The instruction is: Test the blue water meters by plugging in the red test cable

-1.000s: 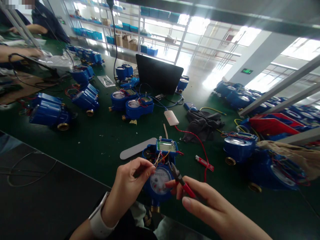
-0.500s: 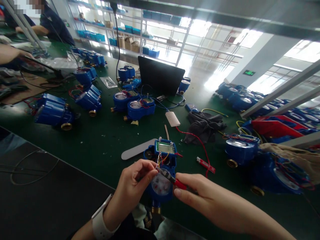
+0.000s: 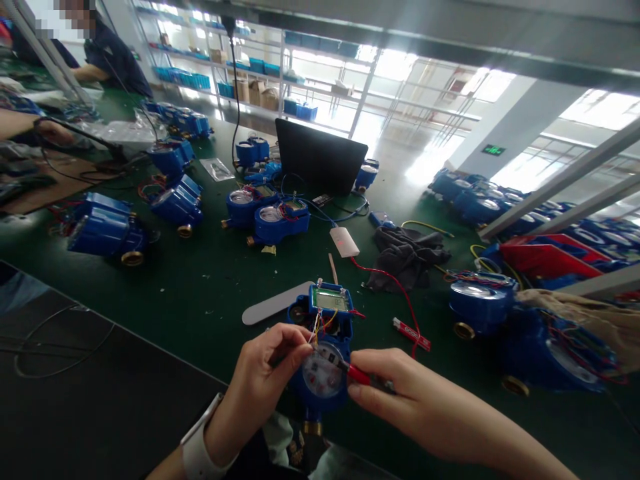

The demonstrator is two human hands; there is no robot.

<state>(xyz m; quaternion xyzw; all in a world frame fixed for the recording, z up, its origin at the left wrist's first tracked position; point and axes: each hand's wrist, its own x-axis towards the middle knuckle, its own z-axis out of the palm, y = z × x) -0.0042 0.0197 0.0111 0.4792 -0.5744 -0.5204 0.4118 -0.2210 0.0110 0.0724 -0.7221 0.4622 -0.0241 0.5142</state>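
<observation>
A blue water meter [image 3: 323, 347] with an exposed circuit board and a round dial lies on the green bench in front of me. My left hand [image 3: 263, 387] is closed in a pinch on thin coloured wires [image 3: 316, 327] coming out of the meter. My right hand [image 3: 400, 400] grips red-handled pliers [image 3: 350, 371], whose jaws point left over the dial towards the wires. A white watch sits on my left wrist.
Many blue water meters [image 3: 280, 223] lie around the bench, with a black laptop [image 3: 320, 157] at the back, a white device [image 3: 344, 241] with a red lead, a dark cloth [image 3: 407, 253] and a grey flat piece [image 3: 275, 303]. Other people work at the far left.
The pliers in my right hand swung from pointing up to lying level, jaws moved left to the wires at my left fingertips. My left hand has kept its pinch.
</observation>
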